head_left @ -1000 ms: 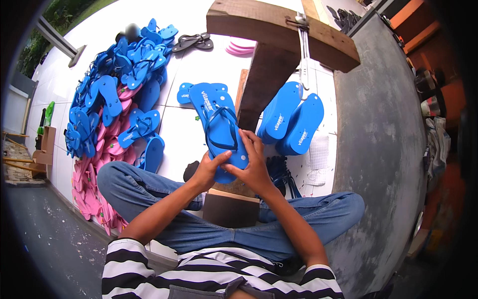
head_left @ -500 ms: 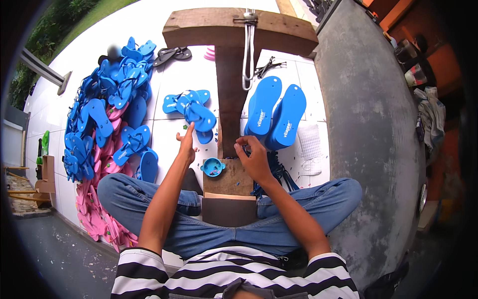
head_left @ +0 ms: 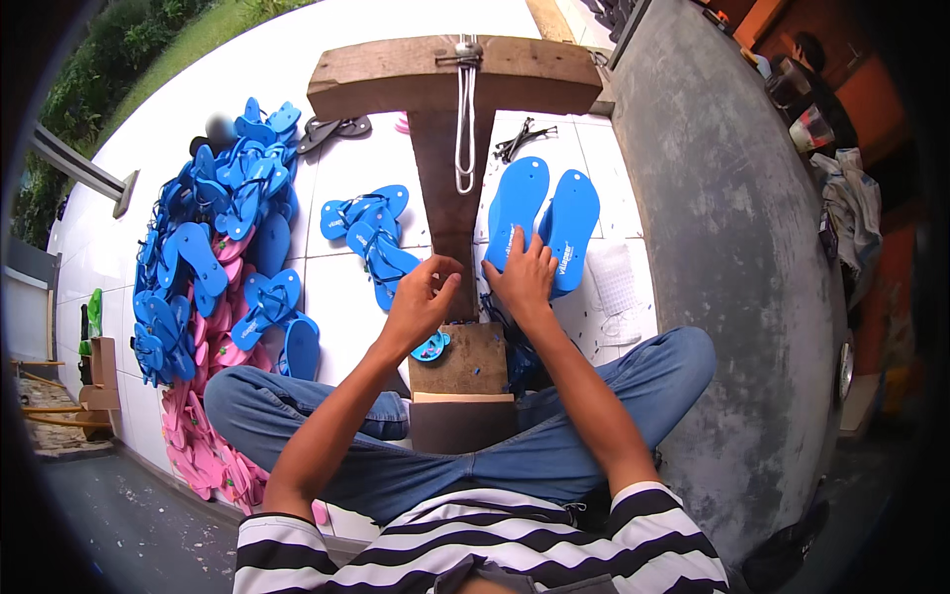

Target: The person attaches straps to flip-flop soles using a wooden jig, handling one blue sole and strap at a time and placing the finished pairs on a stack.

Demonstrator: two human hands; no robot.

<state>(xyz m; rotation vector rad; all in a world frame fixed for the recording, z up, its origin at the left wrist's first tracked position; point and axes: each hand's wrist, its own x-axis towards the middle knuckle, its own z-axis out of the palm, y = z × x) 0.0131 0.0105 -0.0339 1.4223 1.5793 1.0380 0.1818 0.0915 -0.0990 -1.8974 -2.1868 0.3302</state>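
Observation:
My right hand (head_left: 524, 281) lies over the near end of a stack of blue flip-flop soles (head_left: 519, 188), fingers spread on the top sole and the thumb by its left edge. A second stack of blue soles (head_left: 573, 213) stands just to its right. My left hand (head_left: 421, 305) is above the near end of the wooden post, fingers loosely curled and thumb apart, with nothing visible in it. It partly covers a small blue bowl (head_left: 431, 348) of small bits. Beyond it, blue flip-flops with straps (head_left: 378, 238) lie crossed on the floor.
A wooden T-shaped stand (head_left: 455, 148) rises before me, a bent metal rod (head_left: 465, 129) hanging from its crossbar. A heap of blue flip-flops (head_left: 203, 247) and pink flip-flops (head_left: 203, 436) spreads at left. Dark blue straps (head_left: 520, 361) lie by my right knee; a grey ledge (head_left: 727, 247) runs along the right.
My left hand has come back right from the crossed flip-flops to the post, its fingers curling. My right hand has moved out onto the sole stack and spread its fingers.

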